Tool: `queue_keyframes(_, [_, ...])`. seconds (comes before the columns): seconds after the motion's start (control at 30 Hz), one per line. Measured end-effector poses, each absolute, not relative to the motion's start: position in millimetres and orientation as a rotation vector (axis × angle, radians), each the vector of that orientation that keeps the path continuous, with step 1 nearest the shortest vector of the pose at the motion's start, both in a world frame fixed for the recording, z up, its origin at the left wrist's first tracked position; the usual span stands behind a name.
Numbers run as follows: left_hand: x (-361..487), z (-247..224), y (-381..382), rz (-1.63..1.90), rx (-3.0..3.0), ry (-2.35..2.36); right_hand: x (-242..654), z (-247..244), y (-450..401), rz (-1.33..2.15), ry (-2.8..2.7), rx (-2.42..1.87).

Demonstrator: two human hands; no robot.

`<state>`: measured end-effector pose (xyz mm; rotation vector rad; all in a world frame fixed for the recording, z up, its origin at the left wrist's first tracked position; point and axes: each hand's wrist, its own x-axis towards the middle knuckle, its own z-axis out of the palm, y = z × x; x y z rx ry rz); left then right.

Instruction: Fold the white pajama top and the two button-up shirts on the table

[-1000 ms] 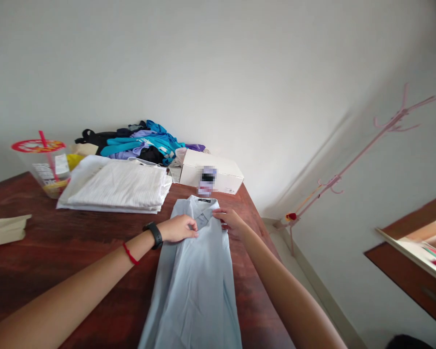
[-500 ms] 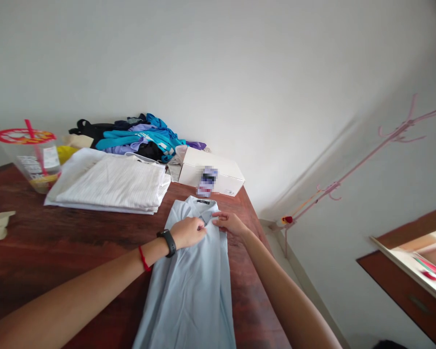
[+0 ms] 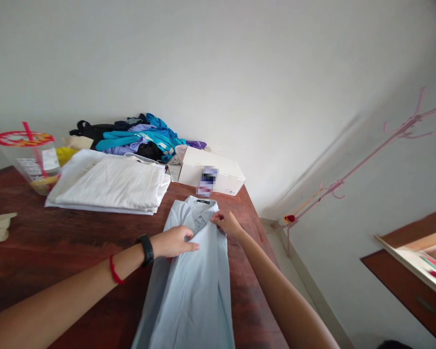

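Observation:
A light blue collared shirt (image 3: 192, 295) lies lengthwise on the dark wooden table (image 3: 76, 252), its collar at the far end and its sides folded in. My left hand (image 3: 174, 241), with a black band on its wrist, is over the upper left of the shirt, thumb apart from the fingers and nothing held. At the right side of the collar, my right hand (image 3: 225, 223) has its fingertips pinched on the shirt's edge.
Folded white clothes (image 3: 112, 186) lie at left beside a plastic cup (image 3: 32, 162) with a red straw. Behind them is a heap of clothes (image 3: 141, 135). A white box (image 3: 218, 167) stands past the collar. A pink coat stand (image 3: 366, 155) is beyond the table's right edge.
My left hand has moved left and nearer, away from the collar, and its fingers have opened. My right hand has stayed by the collar, its fingers now closed together.

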<state>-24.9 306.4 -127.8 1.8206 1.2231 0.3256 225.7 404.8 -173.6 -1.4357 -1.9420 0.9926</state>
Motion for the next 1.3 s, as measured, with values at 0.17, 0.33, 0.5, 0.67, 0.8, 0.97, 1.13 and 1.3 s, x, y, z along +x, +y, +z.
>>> queue_keyframes(0.17, [-43.8,-123.1,280.9,0.231,1.616,1.26,222.3,-175.2,404.3,0.864,-2.003,-1.466])
queue_keyframes(0.33, [-50.9,-124.9,268.7,0.171,1.73,1.401,215.5,-173.5,399.1,0.709,-2.041,-1.51])
queue_keyframes(0.5, [-49.4,-120.1,264.0,0.148,2.053,1.641,211.0,-177.8,394.6,0.598,-2.036,-1.531])
queue_keyframes(0.67, [-42.7,-111.0,258.1,0.087,2.29,1.855,210.4,-179.5,391.5,0.518,-1.955,-1.519])
queue_keyframes(0.8, [-24.1,-107.4,258.2,0.391,2.561,1.631,217.4,-169.7,392.6,0.412,-1.812,-1.502])
queue_keyframes(0.97, [2.8,-136.3,278.8,0.47,2.729,0.956,225.6,-155.2,389.5,0.327,-1.798,-1.495])
queue_keyframes(1.13, [11.1,-171.6,296.0,0.329,2.715,1.045,214.5,-162.7,373.9,0.346,-2.016,-1.418])
queue_keyframes(1.3, [10.2,-178.4,292.4,0.485,2.731,1.065,206.5,-187.5,361.3,0.403,-2.403,-1.29])
